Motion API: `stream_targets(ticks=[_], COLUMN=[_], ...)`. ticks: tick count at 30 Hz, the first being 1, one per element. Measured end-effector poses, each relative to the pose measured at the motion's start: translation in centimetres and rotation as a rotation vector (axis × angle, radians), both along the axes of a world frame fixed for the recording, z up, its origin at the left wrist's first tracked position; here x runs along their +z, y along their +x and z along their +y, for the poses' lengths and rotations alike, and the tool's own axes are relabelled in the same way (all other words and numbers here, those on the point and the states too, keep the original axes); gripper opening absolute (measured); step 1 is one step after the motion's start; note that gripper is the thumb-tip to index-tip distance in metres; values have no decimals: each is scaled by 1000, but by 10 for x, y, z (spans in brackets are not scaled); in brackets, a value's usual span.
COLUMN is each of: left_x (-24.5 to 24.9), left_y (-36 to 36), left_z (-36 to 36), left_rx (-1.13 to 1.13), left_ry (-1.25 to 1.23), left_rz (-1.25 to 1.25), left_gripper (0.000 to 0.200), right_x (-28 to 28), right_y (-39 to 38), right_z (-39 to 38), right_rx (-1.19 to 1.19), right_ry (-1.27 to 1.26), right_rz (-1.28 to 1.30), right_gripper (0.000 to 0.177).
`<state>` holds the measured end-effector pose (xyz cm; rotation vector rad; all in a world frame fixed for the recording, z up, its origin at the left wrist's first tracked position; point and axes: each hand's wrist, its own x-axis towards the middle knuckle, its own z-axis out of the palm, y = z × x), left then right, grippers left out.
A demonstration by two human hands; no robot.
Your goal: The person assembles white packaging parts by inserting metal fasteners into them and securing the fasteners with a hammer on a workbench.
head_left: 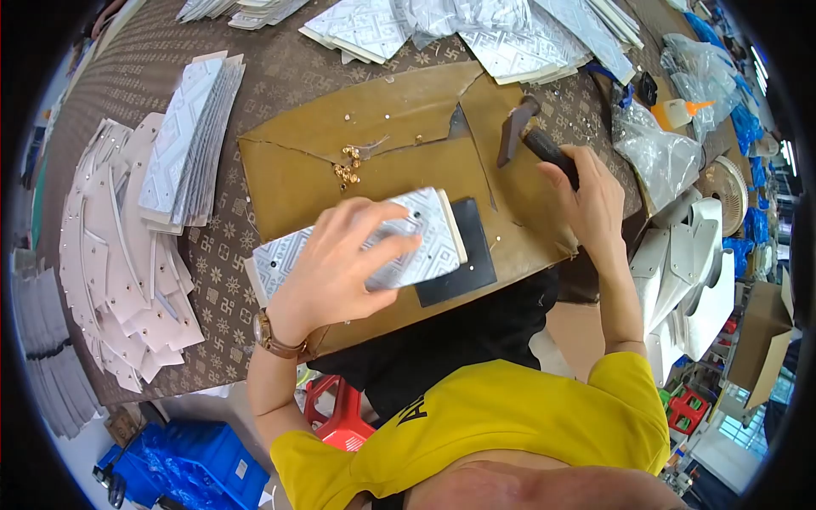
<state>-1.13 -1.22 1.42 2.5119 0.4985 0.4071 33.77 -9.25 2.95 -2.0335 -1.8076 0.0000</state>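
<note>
Silver-white, geometric-patterned flat piece [429,223], gripped by left-hand [336,259] fingers above a square black pad [463,285]; right hand [597,200] grasps a dark-handled hammer [546,150]. Apparent step: positioning; any blow requires clear fingers.

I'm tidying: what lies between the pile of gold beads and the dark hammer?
Cracked brown mat, one loose gold bead and a dark triangular gap, in the head view.

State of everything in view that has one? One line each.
Left hand: gripping patterned pieces
Right hand: closed on hammer handle
Hammer: held
Brown mat: cracked
Black pad: flat, partly covered
Gold studs: loose, clustered
Pink parts: piled
Carton: open
Blue crate: open, holding plastic
</note>
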Motion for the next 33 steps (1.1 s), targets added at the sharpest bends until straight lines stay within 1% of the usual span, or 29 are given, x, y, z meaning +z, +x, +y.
stream_targets(ticks=[3,4,6,7,8,9,11,12,15,20,22,27,28,30,31,33], left_x=[12,11,7,5,3,-2,-5,-3,1,2,5,6,5,2,0,-2], left_y=[-5,-6,-6,-6,-5,-5,-8,-11,-18,-18,-12,-1,0,2,4,7], left_z=[9,10,13,15,17,19,24,27,33,29,22,12,12,10,9,8], left_rx=[217,218,352,415,406,442,514,512,646,662,590,462,456,374,333,275], left_ry=[136,137,218,265,272,314,401,408,435,352,249,93,93,57,39,38], left_rz=[-82,-82,-83,-85,-82,-90,-108,-109,-242,-302,-293,-255,-252,-249,-250,-210], left_gripper=[62,62,62,62,62,62,62,62,62,64,63,61,61,55,52,49], right_x=[-12,-14,-14,-17,-21,-28,-46,-51,-58,-37,-33,-42,-42,-41,-40,-35], right_y=[8,5,-26,-39,-49,-56,-67,-70,-73,-80,-82,-80,-77,-72,-72,-73], right_z=[16,21,36,46,57,69,89,94,101,72,43,10,8,5,2,-8], right_rx=[61,62,284,352,421,414,467,465,514,601,774,782,763,725,719,377], right_ry=[221,222,310,273,237,246,216,223,187,107,72,62,81,119,121,-64], right_rz=[-59,-59,-39,15,67,71,25,24,-58,-3,177,207,263,374,374,909], right_gripper=[17,17,13,12,11,11,11,11,12,15,18,18,17,17,17,16])
